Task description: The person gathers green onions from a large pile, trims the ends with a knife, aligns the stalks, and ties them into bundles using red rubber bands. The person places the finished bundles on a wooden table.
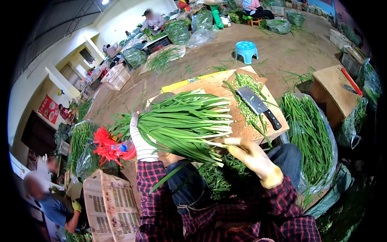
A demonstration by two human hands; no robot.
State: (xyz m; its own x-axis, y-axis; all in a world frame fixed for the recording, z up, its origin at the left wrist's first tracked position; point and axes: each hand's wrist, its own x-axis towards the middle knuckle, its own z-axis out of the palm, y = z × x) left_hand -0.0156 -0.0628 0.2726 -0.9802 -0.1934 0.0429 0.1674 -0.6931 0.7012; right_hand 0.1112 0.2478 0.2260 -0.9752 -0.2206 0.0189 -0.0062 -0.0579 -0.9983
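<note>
A large bunch of garlic chives [181, 117] lies over a wooden board [193, 86], white stem ends to the right and green leaves to the left. My left hand [141, 139], in a white glove, is closed around the leafy part. At the stem ends, my right hand [256, 159], in a yellowish-white glove, pinches a single pale stalk between thumb and fingers. A cleaver [258, 105] with a black handle rests on the board to the right, on top of chopped stem pieces [248, 82]. Some leaves hang down over my knees.
At the right stands a plastic-lined container of chives [308, 137]. Red ties [111, 147] and a plastic crate [111, 205] are on the left. A blue stool [246, 51] stands beyond the board. A co-worker [54, 205] is at lower left; others sit farther off.
</note>
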